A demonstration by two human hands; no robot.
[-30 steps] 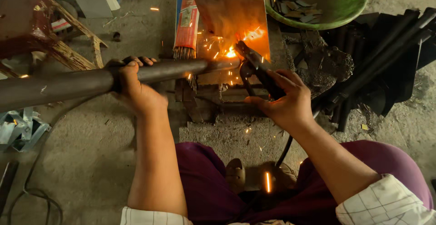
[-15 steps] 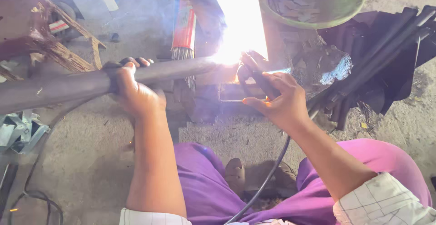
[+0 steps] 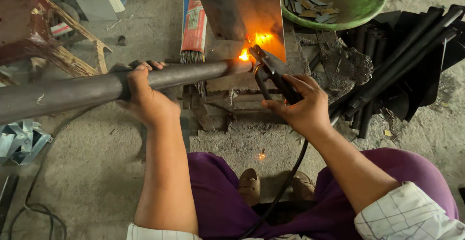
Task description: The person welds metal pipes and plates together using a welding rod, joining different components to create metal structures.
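grey concrete floor (image 3: pixel 87 172) fills most of the head view, person squatting over it in purple trousers (image 3: pixel 218 196). long dark metal pipe (image 3: pixel 72 92) runs in from the left edge to centre, near end stopping just beside an orange glow (image 3: pixel 245 55) at the base of an upright rusty metal sheet (image 3: pixel 252 12). bundle of black pipes (image 3: pixel 402 65) lies at an angle on the right, well apart from the held pipe. green plastic basin (image 3: pixel 368 7) top right, small flat metal pieces inside it. worn wooden stool (image 3: pixel 43 36) top left. left hand (image 3: pixel 145 99) wrapped over the pipe from above, fingers curled tight round it, fingertips showing over the far side. right hand (image 3: pixel 302 106) closed round the handle of a black welding electrode holder (image 3: pixel 271 70), thumb on the near side, holder tip pointing up-left into the glow at the pipe end. black cable (image 3: pixel 286 182) drops from the holder between the knees. packet of welding rods (image 3: pixel 194 26) stands behind the pipe, red and white wrapper. pile of shiny metal scraps (image 3: pixel 19 140) at left edge. brown shoes (image 3: pixel 249 184) below. small spark (image 3: pixel 261 156) on the floor near them.
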